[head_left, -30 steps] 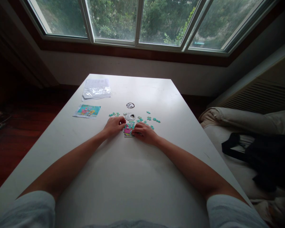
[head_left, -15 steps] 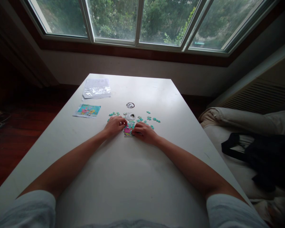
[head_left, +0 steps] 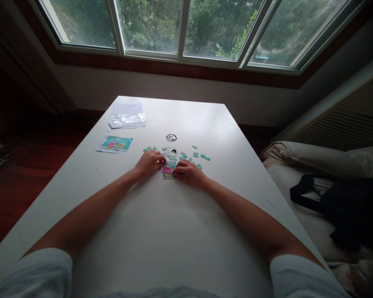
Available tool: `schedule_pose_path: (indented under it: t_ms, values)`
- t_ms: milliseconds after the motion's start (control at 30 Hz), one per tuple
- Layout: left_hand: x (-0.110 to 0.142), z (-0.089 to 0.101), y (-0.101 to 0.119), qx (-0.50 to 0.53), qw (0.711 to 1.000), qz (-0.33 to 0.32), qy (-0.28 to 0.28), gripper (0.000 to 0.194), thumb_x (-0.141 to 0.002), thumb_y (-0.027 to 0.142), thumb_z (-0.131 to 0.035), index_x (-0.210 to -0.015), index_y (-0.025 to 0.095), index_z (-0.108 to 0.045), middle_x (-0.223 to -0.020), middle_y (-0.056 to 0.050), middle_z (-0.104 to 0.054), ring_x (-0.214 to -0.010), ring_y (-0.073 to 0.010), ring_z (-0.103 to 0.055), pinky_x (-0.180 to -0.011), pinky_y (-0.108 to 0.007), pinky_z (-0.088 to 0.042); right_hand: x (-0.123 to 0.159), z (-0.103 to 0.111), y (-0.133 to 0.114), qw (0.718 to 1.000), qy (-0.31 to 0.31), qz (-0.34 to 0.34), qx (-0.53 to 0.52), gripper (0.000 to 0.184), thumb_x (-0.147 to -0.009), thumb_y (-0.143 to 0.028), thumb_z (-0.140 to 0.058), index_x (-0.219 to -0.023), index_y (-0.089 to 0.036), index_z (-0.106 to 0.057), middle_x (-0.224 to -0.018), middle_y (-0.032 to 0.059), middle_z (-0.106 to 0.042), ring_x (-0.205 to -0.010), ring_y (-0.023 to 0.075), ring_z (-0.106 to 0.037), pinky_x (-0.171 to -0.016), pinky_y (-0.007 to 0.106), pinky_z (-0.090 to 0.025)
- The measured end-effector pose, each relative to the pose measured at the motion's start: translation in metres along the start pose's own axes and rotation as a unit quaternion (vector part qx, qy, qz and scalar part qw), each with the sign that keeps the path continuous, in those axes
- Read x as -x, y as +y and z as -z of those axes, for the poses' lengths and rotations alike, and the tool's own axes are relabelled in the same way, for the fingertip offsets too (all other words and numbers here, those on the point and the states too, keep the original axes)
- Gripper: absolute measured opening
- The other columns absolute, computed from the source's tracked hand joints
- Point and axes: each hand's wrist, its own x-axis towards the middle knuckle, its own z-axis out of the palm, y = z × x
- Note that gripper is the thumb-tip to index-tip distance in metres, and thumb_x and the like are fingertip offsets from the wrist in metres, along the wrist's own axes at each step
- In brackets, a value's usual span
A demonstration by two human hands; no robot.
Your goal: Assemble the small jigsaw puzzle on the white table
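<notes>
A small joined patch of jigsaw puzzle, pink and teal, lies on the white table. My left hand rests at its left edge with fingers curled, fingertips touching the patch. My right hand lies at its right edge, fingers bent and pressed against it. Whether either hand pinches a loose piece is too small to tell. Several loose teal pieces are scattered just beyond my hands.
A picture card lies to the left, with a clear plastic bag beyond it. Two round metal lids sit behind the puzzle. A cushioned seat with a black bag stands right of the table. Windows run along the far wall.
My left hand has edged slightly right, closer onto the puzzle patch. The right hand has hardly moved.
</notes>
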Motion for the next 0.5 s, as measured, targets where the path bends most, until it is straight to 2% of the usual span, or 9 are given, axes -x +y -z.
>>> schedule_pose_path:
  t_ms: [133, 300, 500]
  values:
    - [0.002, 0.015, -0.009, 0.034, 0.999, 0.005, 0.009, 0.019, -0.089, 0.019, -0.057, -0.094, 0.023, -0.075, -0.095, -0.003, -0.072, -0.091, -0.0203, -0.060, -0.088, -0.034, -0.042, 0.001, 0.001, 0.001, 1.000, 0.000, 0.002, -0.003, 0.020, -0.101, -0.027, -0.054, -0.092, -0.022, -0.071, -0.088, 0.0067, -0.064, -0.086, 0.0204, -0.054, -0.079, 0.033, -0.043]
    - [0.003, 0.037, -0.014, 0.072, 0.993, -0.065, -0.066, 0.017, -0.090, 0.026, -0.060, -0.096, 0.024, -0.075, -0.095, -0.004, -0.071, -0.089, -0.0189, -0.061, -0.083, -0.030, -0.044, 0.002, 0.001, 0.002, 1.000, 0.002, 0.004, -0.003, 0.021, -0.102, -0.027, -0.053, -0.093, -0.022, -0.072, -0.088, 0.0071, -0.064, -0.087, 0.0206, -0.054, -0.079, 0.034, -0.043]
    - [0.005, 0.038, -0.012, 0.057, 0.989, -0.095, -0.101, 0.017, -0.090, 0.034, -0.064, -0.097, 0.027, -0.077, -0.096, -0.005, -0.070, -0.090, -0.0193, -0.061, -0.087, -0.031, -0.043, 0.002, 0.001, 0.002, 1.000, -0.002, 0.004, -0.001, 0.021, -0.102, -0.028, -0.054, -0.094, -0.022, -0.072, -0.089, 0.0072, -0.064, -0.087, 0.0207, -0.054, -0.079, 0.034, -0.043]
